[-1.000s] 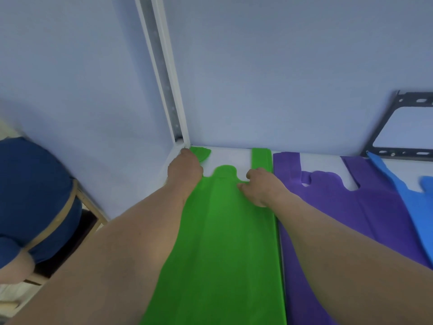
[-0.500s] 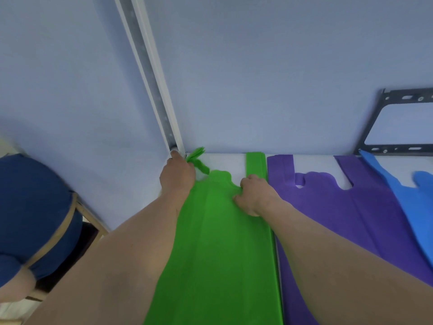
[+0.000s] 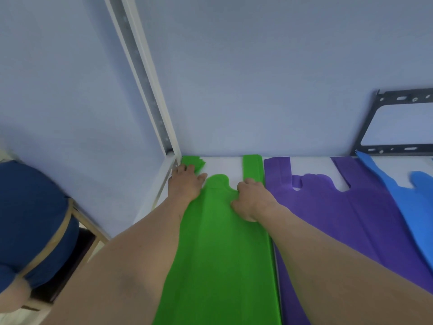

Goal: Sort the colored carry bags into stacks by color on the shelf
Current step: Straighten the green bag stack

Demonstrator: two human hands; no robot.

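Green bags (image 3: 218, 242), both hands pressing; purple bags (image 3: 339, 214) beside

A single head-worn camera looks forward and down along both forearms onto the white shelf (image 3: 225, 165), close enough that the arms fill the lower frame. It faces the pale blue wall (image 3: 257, 78) behind the shelf. The wide lens bends the white slotted upright post (image 3: 145, 76) at the shelf's left rear corner. No second view shares the scene.
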